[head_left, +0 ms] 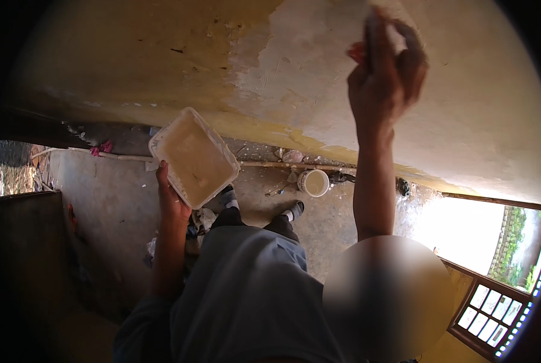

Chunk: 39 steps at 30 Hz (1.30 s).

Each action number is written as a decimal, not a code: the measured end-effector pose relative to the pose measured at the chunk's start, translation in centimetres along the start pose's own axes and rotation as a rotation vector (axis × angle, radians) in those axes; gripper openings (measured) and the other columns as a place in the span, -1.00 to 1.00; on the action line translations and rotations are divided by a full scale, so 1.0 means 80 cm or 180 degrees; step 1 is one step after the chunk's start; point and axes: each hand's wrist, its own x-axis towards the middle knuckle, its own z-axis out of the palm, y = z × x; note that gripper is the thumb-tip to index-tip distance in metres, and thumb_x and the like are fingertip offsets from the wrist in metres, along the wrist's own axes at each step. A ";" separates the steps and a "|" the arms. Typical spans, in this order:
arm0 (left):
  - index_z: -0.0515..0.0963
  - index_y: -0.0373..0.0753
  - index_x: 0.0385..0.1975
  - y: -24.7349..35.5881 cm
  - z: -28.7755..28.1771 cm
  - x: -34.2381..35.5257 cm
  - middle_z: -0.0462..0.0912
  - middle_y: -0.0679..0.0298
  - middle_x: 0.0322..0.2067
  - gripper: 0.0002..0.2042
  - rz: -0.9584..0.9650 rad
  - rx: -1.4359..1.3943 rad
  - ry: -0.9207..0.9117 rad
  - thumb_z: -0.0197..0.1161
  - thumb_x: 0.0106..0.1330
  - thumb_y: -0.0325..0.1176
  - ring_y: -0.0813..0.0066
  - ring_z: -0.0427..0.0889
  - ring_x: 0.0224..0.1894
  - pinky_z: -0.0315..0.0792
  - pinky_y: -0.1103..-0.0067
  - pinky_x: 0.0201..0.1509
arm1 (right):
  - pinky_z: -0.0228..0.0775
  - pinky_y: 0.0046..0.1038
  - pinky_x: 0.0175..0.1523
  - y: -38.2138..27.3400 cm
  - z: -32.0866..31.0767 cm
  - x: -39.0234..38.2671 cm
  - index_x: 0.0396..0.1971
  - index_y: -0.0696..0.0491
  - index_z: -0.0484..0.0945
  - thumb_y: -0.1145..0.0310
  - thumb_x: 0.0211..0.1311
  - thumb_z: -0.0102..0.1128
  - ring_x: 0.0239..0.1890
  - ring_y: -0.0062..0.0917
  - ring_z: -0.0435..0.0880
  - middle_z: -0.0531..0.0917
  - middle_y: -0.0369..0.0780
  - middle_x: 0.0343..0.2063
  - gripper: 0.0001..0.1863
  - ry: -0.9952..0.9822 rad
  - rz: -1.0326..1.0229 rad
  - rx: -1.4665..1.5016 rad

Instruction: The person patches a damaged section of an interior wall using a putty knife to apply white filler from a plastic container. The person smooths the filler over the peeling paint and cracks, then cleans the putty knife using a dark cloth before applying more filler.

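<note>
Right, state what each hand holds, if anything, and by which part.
The left hand holds the rectangular tub by its left side, thumb at the rim. Something reddish shows at the blurred right hand; its hold cannot be told.

The person's left forearm (169,242) rises beside the torso, its left grip (175,198) curled closed with the thumb (162,173) pointing up. The right forearm (374,187) stretches well higher, the right grip (386,72) raised, its fingers (413,60) bent and blurred at the tips.
</note>
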 end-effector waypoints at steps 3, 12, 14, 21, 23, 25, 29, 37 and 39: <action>0.15 -0.21 0.25 -0.001 0.003 0.004 0.31 0.15 0.17 -0.35 -0.0006 -0.0071 -0.0101 0.08 0.25 0.04 0.20 0.34 0.19 0.32 0.28 0.20 | 0.36 -0.36 -0.47 -0.025 0.041 -0.123 0.04 -0.30 0.51 -0.06 -0.08 0.31 -0.46 -0.50 0.54 0.50 -0.26 -0.11 -0.42 -0.0557 0.0039 -0.0326; 0.15 -0.20 0.25 -0.001 0.003 -0.006 0.31 0.15 0.17 -0.36 0.0107 -0.0073 0.0159 0.07 0.25 0.03 0.18 0.34 0.19 0.31 0.27 0.20 | 0.32 -0.28 -0.05 -0.063 0.007 -0.341 0.00 -0.10 0.52 0.11 0.04 0.21 -0.14 -0.42 0.52 0.54 -0.25 -0.18 -0.53 -0.2427 -0.0710 0.0998; 0.15 -0.20 0.25 -0.005 -0.001 -0.009 0.31 0.14 0.17 -0.38 0.0037 -0.0207 0.0216 0.05 0.28 0.01 0.18 0.34 0.19 0.32 0.27 0.19 | 0.26 -0.24 0.12 -0.084 0.026 -0.287 -0.15 -0.05 0.60 0.17 -0.01 0.17 -0.05 -0.40 0.50 0.56 -0.26 -0.20 -0.62 -0.2612 -0.1404 0.1281; 0.18 -0.19 0.23 -0.017 0.001 -0.008 0.34 0.16 0.14 -0.42 0.0277 -0.0072 0.0204 -0.06 0.33 0.06 0.21 0.37 0.14 0.36 0.28 0.13 | 0.06 -0.17 0.20 -0.192 0.124 -0.249 -0.54 0.03 0.68 0.26 -0.18 0.16 0.02 -0.31 0.43 0.64 -0.21 -0.28 -0.78 -0.2591 -0.3237 0.0762; 0.19 -0.19 0.22 -0.021 0.002 -0.011 0.36 0.17 0.12 -0.44 0.0340 -0.0167 0.0075 -0.06 0.34 0.04 0.22 0.39 0.13 0.38 0.29 0.12 | 0.02 -0.17 0.20 -0.170 0.143 -0.285 -0.51 0.01 0.69 0.26 -0.16 0.16 0.02 -0.31 0.42 0.64 -0.21 -0.27 -0.78 -0.2755 -0.3143 0.0273; 0.20 -0.19 0.22 -0.025 0.004 -0.013 0.36 0.17 0.12 -0.44 0.0408 -0.0179 0.0119 -0.05 0.34 0.05 0.22 0.39 0.13 0.38 0.29 0.11 | 0.01 -0.12 0.14 -0.124 0.139 -0.313 -0.47 -0.03 0.70 0.26 -0.08 0.16 0.05 -0.29 0.40 0.64 -0.20 -0.24 -0.80 -0.2898 -0.2942 0.0044; 0.22 -0.18 0.21 -0.039 0.002 -0.023 0.38 0.18 0.11 -0.45 0.0397 -0.0365 0.0334 -0.05 0.34 0.05 0.24 0.41 0.11 0.41 0.30 0.09 | 0.28 -0.05 0.07 0.039 0.026 -0.326 -0.20 0.14 0.63 0.30 0.03 0.10 0.13 -0.20 0.37 0.49 -0.06 0.05 -0.66 -0.3705 -0.2728 -0.0127; 0.22 -0.18 0.21 -0.070 0.009 -0.033 0.40 0.18 0.10 -0.45 0.0389 -0.0431 0.0154 -0.06 0.34 0.04 0.24 0.44 0.08 0.42 0.31 0.10 | 0.30 -0.07 0.05 -0.005 -0.009 -0.271 -0.15 0.02 0.60 0.22 0.03 0.16 0.13 -0.18 0.37 0.50 -0.16 0.03 -0.64 -0.2045 -0.2409 0.1135; 0.21 -0.18 0.21 -0.072 0.014 -0.037 0.39 0.18 0.10 -0.45 0.0364 -0.0402 0.0117 -0.05 0.34 0.04 0.24 0.43 0.09 0.41 0.31 0.10 | 0.30 -0.07 0.10 -0.087 0.050 -0.242 -0.35 0.03 0.63 0.28 -0.10 0.13 0.13 -0.17 0.36 0.56 -0.14 -0.09 -0.73 -0.1764 -0.2885 0.1761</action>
